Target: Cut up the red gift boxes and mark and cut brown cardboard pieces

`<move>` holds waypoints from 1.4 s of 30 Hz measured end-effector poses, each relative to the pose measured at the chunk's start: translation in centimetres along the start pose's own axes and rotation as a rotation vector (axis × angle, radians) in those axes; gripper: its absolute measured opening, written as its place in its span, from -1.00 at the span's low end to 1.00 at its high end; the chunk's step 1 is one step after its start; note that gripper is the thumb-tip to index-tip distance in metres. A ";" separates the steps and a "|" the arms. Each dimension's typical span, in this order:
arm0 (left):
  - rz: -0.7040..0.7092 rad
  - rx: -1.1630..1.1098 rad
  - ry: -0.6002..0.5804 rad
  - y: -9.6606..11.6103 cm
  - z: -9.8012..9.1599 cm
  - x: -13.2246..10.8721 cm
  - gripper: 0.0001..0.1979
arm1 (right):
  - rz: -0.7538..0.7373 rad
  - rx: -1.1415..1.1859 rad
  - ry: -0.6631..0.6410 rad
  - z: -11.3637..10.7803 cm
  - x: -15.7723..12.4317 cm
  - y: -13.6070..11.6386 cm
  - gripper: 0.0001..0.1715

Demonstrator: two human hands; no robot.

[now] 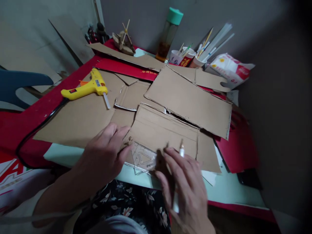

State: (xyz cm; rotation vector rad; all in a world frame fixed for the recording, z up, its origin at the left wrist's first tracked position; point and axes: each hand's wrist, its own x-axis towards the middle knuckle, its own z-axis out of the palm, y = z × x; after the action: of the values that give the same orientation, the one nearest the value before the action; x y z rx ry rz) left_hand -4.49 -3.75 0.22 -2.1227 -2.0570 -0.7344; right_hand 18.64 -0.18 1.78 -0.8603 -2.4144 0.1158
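Note:
A clear plastic set square lies flat on a brown cardboard piece near the table's front edge. My left hand rests on the cardboard at the left, thumb and fingers apart, the thumb tip beside the set square's left end. My right hand is closed around a white pen, its tip pointing away from me over the cardboard. The right fingers hover at or touch the set square's right end; slight blur hides which. Thin lines run across the cardboard's far part.
A yellow glue gun with a glue stick lies on a cardboard sheet, its black cord trailing left. Another cardboard panel lies beyond. Behind stand a bottle, paper cups of sticks and a tissue pack.

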 end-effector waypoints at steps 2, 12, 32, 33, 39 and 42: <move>0.036 0.084 0.018 0.0 0.0 0.1 -0.67 | -0.007 0.044 -0.067 1.0 0.7 -0.5 -0.58; 0.232 0.312 0.046 -1.0 -0.2 0.8 -0.73 | 0.009 0.088 -0.128 1.5 1.1 -0.3 -0.63; 0.081 0.044 -0.228 -1.9 -0.8 3.1 -0.84 | -0.018 0.094 -0.099 1.7 1.1 0.0 -0.64; 0.085 0.025 -0.217 -1.9 -0.8 3.1 -0.83 | -0.019 0.096 -0.096 1.7 1.1 0.0 -0.65; 0.007 -0.119 -0.151 -1.9 -0.9 2.8 -0.77 | -0.010 0.110 -0.100 1.6 1.1 0.0 -0.65; -0.116 -0.322 -0.219 -2.3 -1.4 2.7 -0.76 | -0.018 0.123 -0.099 1.6 1.1 0.0 -0.65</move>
State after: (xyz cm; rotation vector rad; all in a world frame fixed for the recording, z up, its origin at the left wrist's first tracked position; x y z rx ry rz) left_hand -7.13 -1.58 1.91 -2.3601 -2.3267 -0.9444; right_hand 17.07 0.66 1.01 -0.7934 -2.4770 0.3027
